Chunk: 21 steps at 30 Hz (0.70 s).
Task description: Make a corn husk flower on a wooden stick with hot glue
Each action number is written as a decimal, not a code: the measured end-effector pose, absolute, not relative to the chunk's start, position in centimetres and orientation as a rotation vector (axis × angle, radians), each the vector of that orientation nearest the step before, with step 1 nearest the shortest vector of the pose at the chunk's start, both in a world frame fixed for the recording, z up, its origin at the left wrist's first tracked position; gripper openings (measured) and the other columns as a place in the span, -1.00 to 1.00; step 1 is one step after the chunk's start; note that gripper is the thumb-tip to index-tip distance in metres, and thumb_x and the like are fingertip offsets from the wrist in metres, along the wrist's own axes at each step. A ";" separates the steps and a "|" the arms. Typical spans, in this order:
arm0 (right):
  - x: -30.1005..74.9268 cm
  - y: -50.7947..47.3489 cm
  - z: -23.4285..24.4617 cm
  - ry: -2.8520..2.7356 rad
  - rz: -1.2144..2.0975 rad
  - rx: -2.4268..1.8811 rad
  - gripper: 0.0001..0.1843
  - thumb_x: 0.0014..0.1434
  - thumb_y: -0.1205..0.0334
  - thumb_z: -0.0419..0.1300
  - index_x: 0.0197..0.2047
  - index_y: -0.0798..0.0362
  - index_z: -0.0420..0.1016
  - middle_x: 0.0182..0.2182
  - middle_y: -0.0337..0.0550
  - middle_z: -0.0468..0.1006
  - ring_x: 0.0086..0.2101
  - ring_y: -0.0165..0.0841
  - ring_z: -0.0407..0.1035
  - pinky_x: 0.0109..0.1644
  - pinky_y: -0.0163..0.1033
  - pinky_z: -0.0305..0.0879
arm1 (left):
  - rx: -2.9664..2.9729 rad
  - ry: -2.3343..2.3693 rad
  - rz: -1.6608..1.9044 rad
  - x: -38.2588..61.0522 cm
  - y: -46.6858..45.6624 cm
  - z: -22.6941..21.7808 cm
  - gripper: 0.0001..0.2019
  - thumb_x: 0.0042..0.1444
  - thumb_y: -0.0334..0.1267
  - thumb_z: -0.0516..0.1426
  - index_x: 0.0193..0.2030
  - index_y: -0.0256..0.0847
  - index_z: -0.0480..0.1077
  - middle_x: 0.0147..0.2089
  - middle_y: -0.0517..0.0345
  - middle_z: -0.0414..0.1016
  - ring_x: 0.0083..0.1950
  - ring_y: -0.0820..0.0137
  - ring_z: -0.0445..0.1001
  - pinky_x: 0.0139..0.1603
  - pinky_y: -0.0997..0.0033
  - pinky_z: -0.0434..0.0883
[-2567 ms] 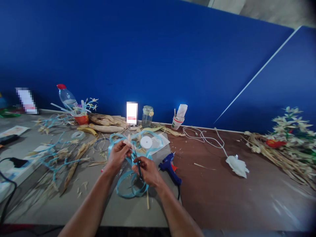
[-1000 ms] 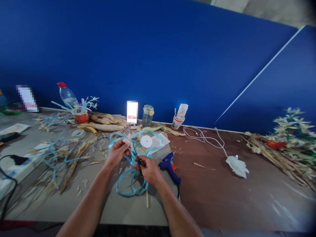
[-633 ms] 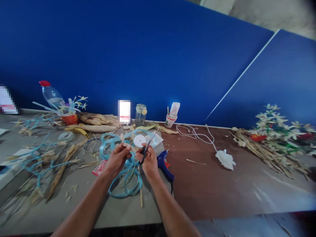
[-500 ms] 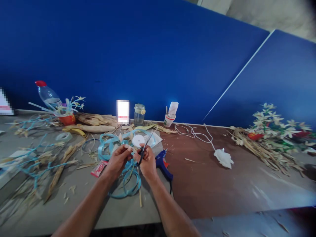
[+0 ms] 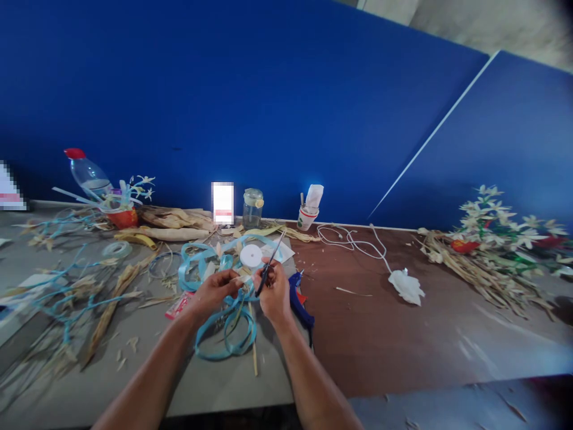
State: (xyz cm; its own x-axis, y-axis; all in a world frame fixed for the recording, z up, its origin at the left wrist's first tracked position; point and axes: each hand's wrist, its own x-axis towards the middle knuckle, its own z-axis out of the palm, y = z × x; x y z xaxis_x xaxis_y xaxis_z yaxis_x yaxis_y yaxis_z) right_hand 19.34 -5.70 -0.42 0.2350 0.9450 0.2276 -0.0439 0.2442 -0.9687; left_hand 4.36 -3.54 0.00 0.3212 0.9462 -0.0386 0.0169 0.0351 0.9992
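Note:
My right hand [image 5: 276, 292] is closed around dark-handled scissors [image 5: 265, 278], whose blades point up and away to the right. Pinched in the fingers of my left hand [image 5: 220, 288] is a small pale strip [image 5: 244, 279], which looks like dried husk. Its far end lies close to my right fingertips; whether they touch it is unclear. Beneath both hands, light-blue ribbon [image 5: 203, 352] lies in loose loops. A white spool [image 5: 251, 257] rests just beyond them. Right of my right hand, a blue glue gun [image 5: 301, 304] lies partly hidden on the table.
Dried husks [image 5: 174, 216] and blue-wrapped stems [image 5: 74, 307] spread over the left side. At the back stand a glass jar [image 5: 253, 209] and a paper cup [image 5: 307, 218]. A white cable [image 5: 358, 243] and white artificial flowers [image 5: 496, 221] lie rightward.
My hands have moved slightly apart. The right hand with the scissors has shifted a little to the right, and the left hand a little to the left with the pale strip.

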 end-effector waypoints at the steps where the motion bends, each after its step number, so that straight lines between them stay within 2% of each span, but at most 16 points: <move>1: 19.4 -5.7 -0.3 -1.092 0.897 -1.080 -0.57 -0.07 0.33 0.20 -0.08 0.10 0.27 -0.44 -0.25 0.42 -0.49 -0.48 0.31 -0.42 -0.39 0.26 | 1.362 0.992 0.913 4.2 -3.5 0.1 -0.77 -0.07 -0.12 0.21 -0.53 -0.26 0.39 -0.61 0.24 0.31 -0.53 0.52 0.22 -0.47 0.51 0.15; 6: 19.8 -5.5 0.4 -1.034 0.907 -1.053 -0.59 -0.09 0.28 0.21 -0.12 0.09 0.28 -0.47 -0.27 0.40 -0.50 -0.47 0.31 -0.43 -0.37 0.27 | 1.392 1.016 0.880 4.3 -3.4 0.2 -0.75 -0.11 -0.10 0.23 -0.55 -0.26 0.40 -0.64 0.24 0.28 -0.56 0.52 0.19 -0.51 0.52 0.12; 13: 18.2 -6.4 -0.7 -1.205 0.941 -1.031 -0.63 0.00 0.21 0.19 -0.09 0.07 0.30 -0.45 -0.24 0.41 -0.52 -0.47 0.30 -0.42 -0.36 0.29 | 0.911 0.889 1.174 4.7 -3.4 0.0 -0.76 -0.15 -0.16 0.27 -0.51 -0.27 0.35 -0.54 0.26 0.31 -0.55 0.58 0.18 -0.49 0.55 0.15; 17: 17.5 -6.5 -1.2 -1.185 0.808 -1.105 -0.55 0.01 0.25 0.18 0.00 0.09 0.25 -0.35 -0.18 0.44 -0.54 -0.52 0.23 -0.49 -0.40 0.25 | 0.896 0.857 1.104 5.5 -3.8 -0.2 -0.76 -0.16 -0.18 0.28 -0.54 -0.27 0.34 -0.57 0.25 0.30 -0.53 0.55 0.21 -0.47 0.54 0.18; 21: 18.0 -6.1 -0.9 -1.042 0.737 -1.131 -0.58 -0.01 0.26 0.15 -0.04 0.11 0.25 -0.36 -0.17 0.44 -0.50 -0.49 0.28 -0.45 -0.39 0.28 | 1.096 0.909 1.028 6.3 -4.2 -0.7 -0.75 -0.11 -0.14 0.25 -0.54 -0.28 0.35 -0.60 0.25 0.25 -0.54 0.54 0.17 -0.49 0.53 0.14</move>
State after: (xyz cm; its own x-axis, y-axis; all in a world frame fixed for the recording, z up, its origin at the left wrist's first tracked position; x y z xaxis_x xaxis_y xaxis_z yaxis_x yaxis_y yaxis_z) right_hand 18.05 -6.06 -0.93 0.3644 0.8880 0.2803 0.0318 0.2890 -0.9568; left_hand 6.29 -4.19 -0.65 0.2770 0.9579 -0.0759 -0.1930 0.1329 0.9722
